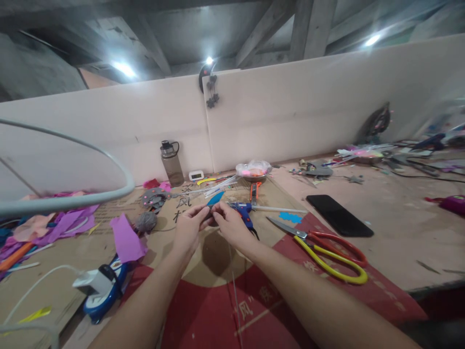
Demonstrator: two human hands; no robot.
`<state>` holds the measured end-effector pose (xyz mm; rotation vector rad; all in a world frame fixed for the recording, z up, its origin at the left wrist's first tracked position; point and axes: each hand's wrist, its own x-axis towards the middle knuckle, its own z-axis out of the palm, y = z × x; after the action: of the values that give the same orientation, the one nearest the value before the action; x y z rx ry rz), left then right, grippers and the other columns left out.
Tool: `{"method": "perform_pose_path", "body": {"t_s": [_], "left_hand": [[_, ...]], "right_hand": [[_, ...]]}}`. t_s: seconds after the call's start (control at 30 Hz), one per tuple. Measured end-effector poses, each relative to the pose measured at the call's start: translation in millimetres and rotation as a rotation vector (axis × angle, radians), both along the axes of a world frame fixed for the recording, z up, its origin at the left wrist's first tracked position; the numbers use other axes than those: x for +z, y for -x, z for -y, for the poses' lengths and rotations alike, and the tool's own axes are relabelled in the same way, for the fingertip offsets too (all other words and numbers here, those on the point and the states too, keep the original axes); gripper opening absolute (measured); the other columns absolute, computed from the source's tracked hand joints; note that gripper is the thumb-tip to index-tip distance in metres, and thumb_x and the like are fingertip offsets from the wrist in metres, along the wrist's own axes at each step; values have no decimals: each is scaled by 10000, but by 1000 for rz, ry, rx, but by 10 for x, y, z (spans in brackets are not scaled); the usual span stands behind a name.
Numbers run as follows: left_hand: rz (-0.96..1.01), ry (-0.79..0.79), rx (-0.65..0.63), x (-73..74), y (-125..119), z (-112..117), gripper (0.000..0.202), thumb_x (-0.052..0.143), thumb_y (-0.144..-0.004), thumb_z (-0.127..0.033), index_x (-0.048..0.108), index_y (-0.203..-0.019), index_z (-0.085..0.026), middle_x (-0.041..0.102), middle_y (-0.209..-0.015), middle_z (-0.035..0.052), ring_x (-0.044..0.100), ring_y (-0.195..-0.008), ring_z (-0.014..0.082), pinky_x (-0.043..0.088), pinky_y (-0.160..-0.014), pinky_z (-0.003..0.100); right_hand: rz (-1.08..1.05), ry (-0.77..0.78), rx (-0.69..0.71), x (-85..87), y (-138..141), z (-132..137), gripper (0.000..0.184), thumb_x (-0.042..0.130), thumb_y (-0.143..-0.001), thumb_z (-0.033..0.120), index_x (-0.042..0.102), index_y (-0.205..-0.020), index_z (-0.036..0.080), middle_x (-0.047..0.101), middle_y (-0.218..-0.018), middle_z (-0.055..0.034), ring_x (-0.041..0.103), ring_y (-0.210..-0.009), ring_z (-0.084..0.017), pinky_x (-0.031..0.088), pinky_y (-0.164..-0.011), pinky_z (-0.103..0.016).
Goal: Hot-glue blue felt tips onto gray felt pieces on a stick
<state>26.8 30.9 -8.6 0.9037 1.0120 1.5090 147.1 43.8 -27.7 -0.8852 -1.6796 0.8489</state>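
Observation:
My left hand point(192, 223) and my right hand point(230, 220) meet over the middle of the cardboard, thumbs and fingers pinched together. Between the fingertips shows a small dark grey piece point(212, 218), mostly covered by the fingers. A blue pointed piece point(215, 198) sticks up just behind the fingertips; whether it is pinched too I cannot tell. Beyond my right hand lies a blue glue gun point(244, 209) with a pale stick at its back. Left of my left hand sits a ball of grey yarn point(147, 221), its strand running toward the hands.
Scissors with red and yellow handles point(316, 245) and a black phone point(339, 215) lie to the right. A blue cutout point(290, 217), an orange cutter point(255, 193) and a bowl point(254, 177) stand farther back. Leftward are a bottle point(172, 165), purple scraps point(128, 237) and a power strip point(105, 295).

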Motion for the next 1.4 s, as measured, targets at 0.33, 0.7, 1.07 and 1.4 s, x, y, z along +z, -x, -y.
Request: {"method": "perform_pose_path", "body": {"t_s": [0.33,0.7,1.07,1.4], "left_hand": [[70,10,214,33,283,-147,83,680,-632,-147,629,-692,-119,633,-732,27,590,-610,94,561,-606,284],[16,-39,239,99,381,-153,156,709,-597,-202,632,-711,-129,621,-745,12,590,-641,93,554,-640,272],[-77,-45,238,21,475,-199,279,743,-557,-313,664,-752,-129,631,-724,21,583,-630,99,537,-635,263],[-188,-40,211,68,384,-139,315,749,-539,-350,673,-740,-120,634,-728,31,569,-605,106,524,-587,246]], "right_hand": [[481,-160,-382,312,-457,-32,302,360,-874,328,600,-795,162,620,-837,-84,536,-814,-174,377,-746,-285],[493,244,-410,-158,-620,-296,50,614,-616,191,577,-594,165,619,-619,-97,593,-625,-212,403,-580,-294],[-205,104,-63,234,-387,-6,300,478,-749,265,460,-1039,190,611,-834,-37,603,-676,-159,493,-635,-298],[57,-141,-30,326,-308,243,284,478,-789,197,500,-1073,192,594,-1010,-59,551,-870,-180,440,-800,-320]]}}
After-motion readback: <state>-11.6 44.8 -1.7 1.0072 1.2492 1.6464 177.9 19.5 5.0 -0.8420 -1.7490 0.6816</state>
